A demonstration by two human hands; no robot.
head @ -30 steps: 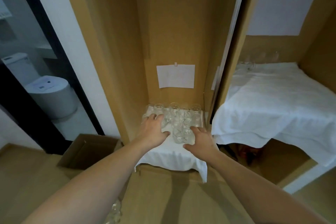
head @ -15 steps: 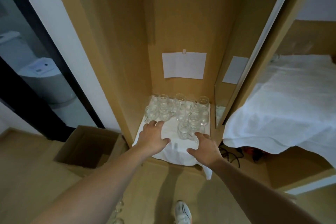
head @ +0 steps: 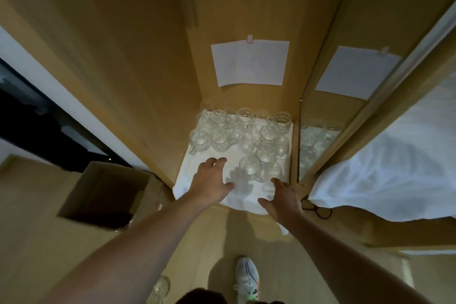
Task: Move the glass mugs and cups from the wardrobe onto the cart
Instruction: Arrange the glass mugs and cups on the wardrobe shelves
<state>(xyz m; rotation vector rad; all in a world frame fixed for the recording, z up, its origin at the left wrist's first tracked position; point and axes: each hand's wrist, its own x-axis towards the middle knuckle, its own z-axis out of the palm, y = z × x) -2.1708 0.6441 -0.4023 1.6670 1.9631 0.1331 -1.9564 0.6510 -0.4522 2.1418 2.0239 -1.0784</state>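
Note:
Several clear glass mugs and cups (head: 246, 138) stand clustered on a white cloth (head: 197, 187) on the floor of a narrow wooden wardrobe (head: 138, 69). My left hand (head: 209, 180) hovers over the bare front part of the cloth, fingers spread and relaxed, holding nothing. My right hand (head: 281, 197) is near the cloth's front right corner, fingers loose and empty, just short of the nearest mug (head: 250, 168). More glassware (head: 160, 289) shows at the bottom edge. I cannot see the cart itself.
An open cardboard box (head: 103, 195) sits on the floor left of the wardrobe. A mirrored door (head: 320, 145) stands at its right, then a surface under white fabric (head: 394, 168). A black cable (head: 318, 207) lies below it. My shoe (head: 246, 279) is on the wooden floor.
The camera tilted down and closer, bringing my shoe into view. Both hands have drawn back from the mugs toward the front of the cloth, empty throughout.

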